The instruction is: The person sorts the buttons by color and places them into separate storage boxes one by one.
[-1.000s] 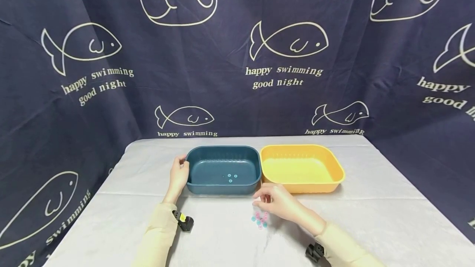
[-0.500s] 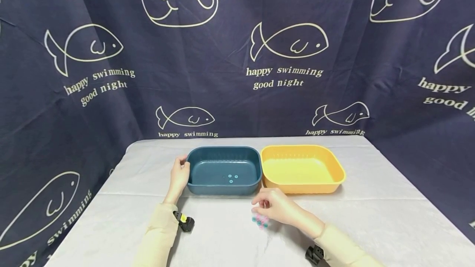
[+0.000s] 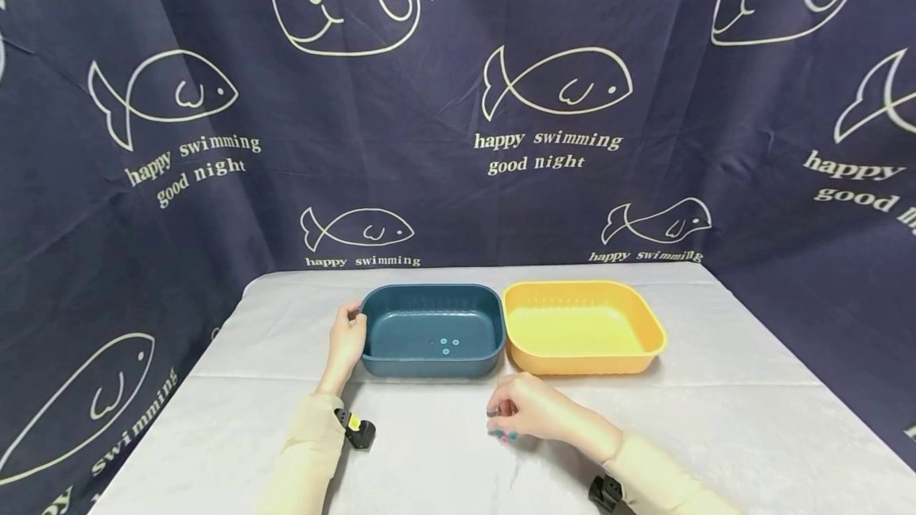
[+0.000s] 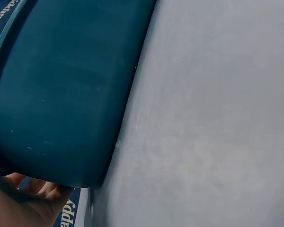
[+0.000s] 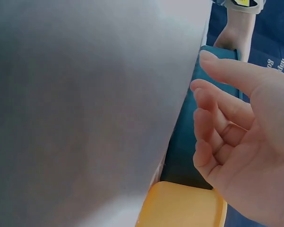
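Observation:
At the left end of a dark teal plastic bin (image 3: 429, 368), my left hand (image 3: 347, 342) grips its wall; the left wrist view shows the fingers behind that end. Three light-blue button-like discs (image 3: 444, 342) lie on the bin's floor. My right hand (image 3: 533, 408) is low over the cloth in front of the bins, right at a small group of pink and blue button-like discs (image 3: 506, 437), partly covering them. In the right wrist view, the thumb and index fingertips (image 5: 209, 56) stand apart with nothing between them, the other fingers loosely bent.
A yellow plastic bin (image 3: 580, 362) stands right up against the teal bin's right end. Both rest on a pale cloth-covered table (image 3: 422, 435). Behind and at the sides hangs a navy curtain (image 3: 458, 181) with whale and fish drawings.
My right hand has come down and toward me, from just in front of the bins to the discs, hiding more of them. The left hand keeps its grip on the teal bin.

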Action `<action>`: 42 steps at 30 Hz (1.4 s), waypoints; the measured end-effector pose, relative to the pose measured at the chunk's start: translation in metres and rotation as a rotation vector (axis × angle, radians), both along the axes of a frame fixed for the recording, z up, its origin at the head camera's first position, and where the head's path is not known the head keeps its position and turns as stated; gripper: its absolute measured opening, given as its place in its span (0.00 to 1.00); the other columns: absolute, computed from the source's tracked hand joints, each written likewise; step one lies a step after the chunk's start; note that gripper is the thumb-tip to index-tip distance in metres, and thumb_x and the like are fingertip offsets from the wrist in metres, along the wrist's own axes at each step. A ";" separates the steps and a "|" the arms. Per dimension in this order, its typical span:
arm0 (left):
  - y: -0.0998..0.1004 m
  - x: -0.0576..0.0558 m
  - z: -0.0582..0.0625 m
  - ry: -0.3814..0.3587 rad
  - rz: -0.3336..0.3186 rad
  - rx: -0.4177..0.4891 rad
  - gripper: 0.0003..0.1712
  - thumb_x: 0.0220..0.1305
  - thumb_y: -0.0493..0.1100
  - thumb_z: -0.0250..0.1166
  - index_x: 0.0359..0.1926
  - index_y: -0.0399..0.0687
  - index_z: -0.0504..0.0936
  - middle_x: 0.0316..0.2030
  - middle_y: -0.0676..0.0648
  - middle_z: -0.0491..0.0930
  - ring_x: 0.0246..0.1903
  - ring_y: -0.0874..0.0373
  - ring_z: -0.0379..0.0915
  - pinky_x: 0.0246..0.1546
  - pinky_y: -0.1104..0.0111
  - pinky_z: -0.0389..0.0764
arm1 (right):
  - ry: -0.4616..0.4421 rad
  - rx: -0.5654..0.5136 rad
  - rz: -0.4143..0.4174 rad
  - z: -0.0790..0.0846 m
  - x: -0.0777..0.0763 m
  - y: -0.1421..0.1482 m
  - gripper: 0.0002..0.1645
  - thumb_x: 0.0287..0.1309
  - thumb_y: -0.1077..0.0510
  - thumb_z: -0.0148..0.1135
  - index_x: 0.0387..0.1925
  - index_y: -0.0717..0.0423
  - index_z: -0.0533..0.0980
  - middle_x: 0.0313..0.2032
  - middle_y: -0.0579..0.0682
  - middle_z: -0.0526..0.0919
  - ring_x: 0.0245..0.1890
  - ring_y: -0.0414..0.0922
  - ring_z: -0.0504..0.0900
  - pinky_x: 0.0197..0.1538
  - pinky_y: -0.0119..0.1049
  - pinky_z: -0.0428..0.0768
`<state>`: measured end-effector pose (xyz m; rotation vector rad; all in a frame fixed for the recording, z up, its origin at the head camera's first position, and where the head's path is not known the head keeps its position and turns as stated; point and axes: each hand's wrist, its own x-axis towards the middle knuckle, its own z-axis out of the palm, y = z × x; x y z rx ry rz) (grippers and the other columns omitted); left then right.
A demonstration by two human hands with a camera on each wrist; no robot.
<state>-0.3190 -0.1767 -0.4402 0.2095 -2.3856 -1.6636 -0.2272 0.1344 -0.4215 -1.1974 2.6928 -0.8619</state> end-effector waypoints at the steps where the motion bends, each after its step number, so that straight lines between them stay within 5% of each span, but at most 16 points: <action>1: 0.000 0.000 0.000 0.000 0.000 0.000 0.24 0.69 0.39 0.42 0.64 0.35 0.61 0.60 0.32 0.64 0.61 0.38 0.61 0.61 0.47 0.63 | 0.000 0.007 -0.002 0.000 0.000 0.000 0.08 0.49 0.56 0.69 0.31 0.56 0.83 0.22 0.37 0.74 0.22 0.26 0.68 0.28 0.21 0.72; 22: 0.000 -0.001 -0.002 0.004 0.005 0.002 0.24 0.69 0.39 0.43 0.63 0.35 0.61 0.59 0.33 0.65 0.59 0.39 0.64 0.58 0.48 0.67 | 0.050 0.094 -0.005 -0.004 0.002 -0.007 0.03 0.48 0.60 0.69 0.22 0.50 0.82 0.20 0.34 0.71 0.23 0.28 0.66 0.29 0.20 0.69; 42: 0.001 0.000 -0.002 0.010 0.007 0.007 0.24 0.69 0.39 0.43 0.63 0.36 0.62 0.59 0.33 0.65 0.58 0.40 0.63 0.58 0.49 0.66 | 0.070 0.070 0.006 -0.005 -0.002 -0.003 0.07 0.52 0.60 0.65 0.21 0.50 0.78 0.19 0.35 0.70 0.21 0.26 0.64 0.26 0.20 0.67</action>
